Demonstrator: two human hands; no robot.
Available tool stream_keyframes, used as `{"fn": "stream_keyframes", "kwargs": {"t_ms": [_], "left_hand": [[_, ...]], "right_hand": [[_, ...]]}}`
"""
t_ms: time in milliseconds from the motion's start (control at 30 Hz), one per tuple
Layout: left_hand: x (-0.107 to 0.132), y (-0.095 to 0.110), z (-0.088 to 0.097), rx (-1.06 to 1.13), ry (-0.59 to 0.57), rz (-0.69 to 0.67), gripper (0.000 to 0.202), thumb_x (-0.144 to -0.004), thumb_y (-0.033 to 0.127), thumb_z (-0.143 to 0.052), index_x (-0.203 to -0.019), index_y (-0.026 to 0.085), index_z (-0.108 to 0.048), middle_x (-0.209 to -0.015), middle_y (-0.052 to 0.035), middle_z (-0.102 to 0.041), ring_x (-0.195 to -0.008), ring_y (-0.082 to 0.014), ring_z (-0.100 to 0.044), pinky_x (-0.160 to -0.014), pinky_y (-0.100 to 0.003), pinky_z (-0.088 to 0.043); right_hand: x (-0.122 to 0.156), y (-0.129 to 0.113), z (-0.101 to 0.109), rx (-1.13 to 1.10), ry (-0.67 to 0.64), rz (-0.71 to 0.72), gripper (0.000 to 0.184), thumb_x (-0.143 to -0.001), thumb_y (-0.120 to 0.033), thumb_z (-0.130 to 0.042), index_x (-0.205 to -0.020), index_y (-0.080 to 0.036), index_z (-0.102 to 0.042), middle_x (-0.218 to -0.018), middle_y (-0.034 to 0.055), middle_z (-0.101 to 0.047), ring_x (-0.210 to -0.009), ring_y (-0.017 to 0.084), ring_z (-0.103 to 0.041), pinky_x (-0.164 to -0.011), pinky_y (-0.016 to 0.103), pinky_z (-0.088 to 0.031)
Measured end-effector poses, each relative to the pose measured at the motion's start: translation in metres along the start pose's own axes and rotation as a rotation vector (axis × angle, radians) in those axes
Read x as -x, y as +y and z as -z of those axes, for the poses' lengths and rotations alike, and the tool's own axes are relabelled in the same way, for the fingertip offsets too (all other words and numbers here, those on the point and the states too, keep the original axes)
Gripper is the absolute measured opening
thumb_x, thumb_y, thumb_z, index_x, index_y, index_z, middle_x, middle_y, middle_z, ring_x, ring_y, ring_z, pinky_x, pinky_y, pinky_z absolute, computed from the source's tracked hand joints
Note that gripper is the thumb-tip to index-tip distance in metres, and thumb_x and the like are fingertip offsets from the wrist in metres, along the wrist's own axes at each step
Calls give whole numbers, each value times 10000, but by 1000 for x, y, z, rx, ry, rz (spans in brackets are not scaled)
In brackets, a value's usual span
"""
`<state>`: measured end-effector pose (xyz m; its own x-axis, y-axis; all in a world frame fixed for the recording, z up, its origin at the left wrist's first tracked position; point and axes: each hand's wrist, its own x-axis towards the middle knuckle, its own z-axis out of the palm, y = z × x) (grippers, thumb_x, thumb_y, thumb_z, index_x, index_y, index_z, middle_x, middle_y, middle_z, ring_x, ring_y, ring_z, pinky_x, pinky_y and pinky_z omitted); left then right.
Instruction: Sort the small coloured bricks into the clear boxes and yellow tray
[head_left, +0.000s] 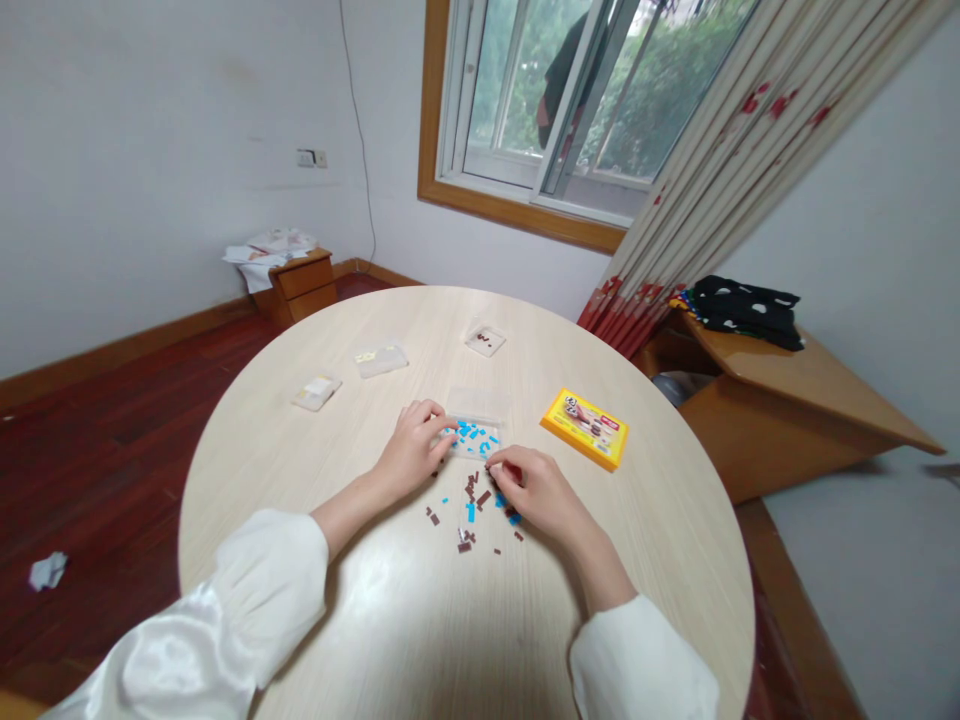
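Note:
A small clear plastic box (493, 456) with its lid (480, 402) folded back lies mid-table, and several blue toy bricks (474, 434) are inside it. My left hand (411, 440) is at the box's left side, its thumb and index finger closed on the edge. Just off the front right corner, my right hand (529, 485) is pinched over a tiny dark piece too small to name. Loose brown bricks (484, 498) and a few blue bricks (471, 513) lie scattered on the table in front of the box, some beside and partly under the right hand.
The round table (375, 620) also bears a yellow box (585, 428) at right, a clear case with brown pieces (486, 341) at the back, and two more clear cases (381, 361) at left. Beyond stand a low cabinet (304, 285) and a slanted wooden desk (795, 400).

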<state>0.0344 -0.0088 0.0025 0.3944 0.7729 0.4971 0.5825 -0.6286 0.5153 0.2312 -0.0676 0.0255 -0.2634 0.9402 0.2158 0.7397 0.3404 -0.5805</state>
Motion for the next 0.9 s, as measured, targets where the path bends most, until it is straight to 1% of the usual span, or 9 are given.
{"fn": "stream_keyframes", "kwargs": {"t_ms": [133, 167, 233, 300, 400, 500, 600, 767, 900], "left_hand": [[-1, -5, -4, -11, -42, 30, 372, -817, 229, -573, -1188, 208, -549, -1001, -70, -530, -953, -211, -467, -835, -368, -376], [-1, -4, -3, -10, -49, 25, 409, -812, 236, -584, -1216, 204, -526, -1012, -73, -532, -960, -211, -467, -839, -369, -373], [-1, 0, 2, -18, -89, 2, 328, -815, 250, -584, -1138, 189, -579, -974, -67, -555, -935, -206, -482, -828, -364, -363], [-1, 5, 10, -48, -168, -28, 163, -822, 256, -574, -942, 175, -649, -893, -52, -581, -886, -200, -502, -809, -360, -347], [0, 13, 23, -92, -319, -62, 134, -821, 258, -573, -759, 162, -643, -801, -35, -596, -832, -193, -522, -782, -351, -327], [2, 16, 29, -79, -441, -95, 138, -811, 273, -587, -739, 167, -639, -792, -29, -605, -817, -185, -535, -761, -332, -321], [5, 15, 29, -45, -521, -140, 147, -792, 308, -614, -727, 180, -643, -798, -25, -613, -815, -182, -542, -758, -322, -318], [11, 13, 23, -23, -590, -186, 170, -771, 355, -632, -728, 190, -647, -763, -24, -616, -801, -187, -558, -752, -320, -315], [12, 16, 21, -44, -616, -198, 126, -796, 244, -572, -700, 187, -630, -747, -21, -622, -780, -174, -564, -753, -316, -319]], "right_hand": [[0, -7, 3, 3, -91, 6, 158, -778, -132, -508, -769, -182, -657, -707, 21, -634, -637, 131, -537, -621, 243, -397], [1, -7, 5, 3, -111, 3, 162, -773, -126, -506, -751, -178, -657, -683, 13, -620, -617, 123, -522, -603, 235, -386], [2, -3, 8, 0, -150, -14, 162, -757, -118, -511, -733, -175, -661, -629, -5, -581, -578, 110, -487, -571, 224, -364], [4, 2, 10, -4, -196, -43, 147, -732, -118, -538, -736, -177, -673, -592, -23, -543, -547, 100, -461, -546, 216, -345], [7, 8, 11, -8, -253, -78, 125, -695, -128, -589, -749, -182, -687, -576, -36, -517, -524, 90, -441, -524, 208, -329], [8, 11, 10, -6, -272, -78, 117, -686, -128, -597, -737, -183, -687, -575, -37, -514, -522, 87, -433, -518, 203, -322], [7, 11, 10, 1, -283, -81, 136, -693, -114, -570, -719, -185, -683, -579, -33, -525, -527, 89, -435, -519, 200, -319], [7, 10, 10, -7, -296, -95, 168, -717, -99, -522, -690, -181, -667, -583, -27, -539, -528, 91, -438, -513, 200, -313], [7, 10, 10, -34, -270, -91, 136, -725, -127, -551, -742, -182, -675, -595, -31, -525, -536, 89, -434, -516, 197, -314]]}}
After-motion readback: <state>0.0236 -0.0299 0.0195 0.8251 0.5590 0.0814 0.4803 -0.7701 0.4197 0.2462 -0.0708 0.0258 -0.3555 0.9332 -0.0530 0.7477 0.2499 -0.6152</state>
